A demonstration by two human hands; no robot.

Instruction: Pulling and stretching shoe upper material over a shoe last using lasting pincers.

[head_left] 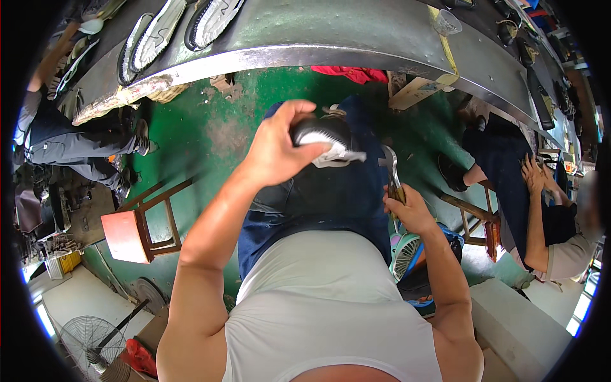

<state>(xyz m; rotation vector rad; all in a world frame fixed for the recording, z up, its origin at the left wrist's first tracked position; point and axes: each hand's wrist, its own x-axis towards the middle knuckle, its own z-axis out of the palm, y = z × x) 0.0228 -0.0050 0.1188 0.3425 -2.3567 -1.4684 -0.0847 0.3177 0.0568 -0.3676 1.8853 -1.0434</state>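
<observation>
My left hand [283,143] is wrapped round a black and white shoe piece [321,135], held above my lap. Its rounded black end shows a toothed or stitched edge, and a pale strip sticks out to the right. My right hand [410,207] grips the wooden handle of a hammer [393,170] beside my right thigh. The hammer's curved metal head points up, apart from the shoe piece. Dark blue cloth [305,207] covers my lap below both hands.
A metal-topped workbench [331,32] spans the far side, with shoe pieces [153,38] at its left. A wooden stool [124,235] and standing fan [92,347] are to my left. A small fan [404,256] stands near my right hip. People sit on both sides.
</observation>
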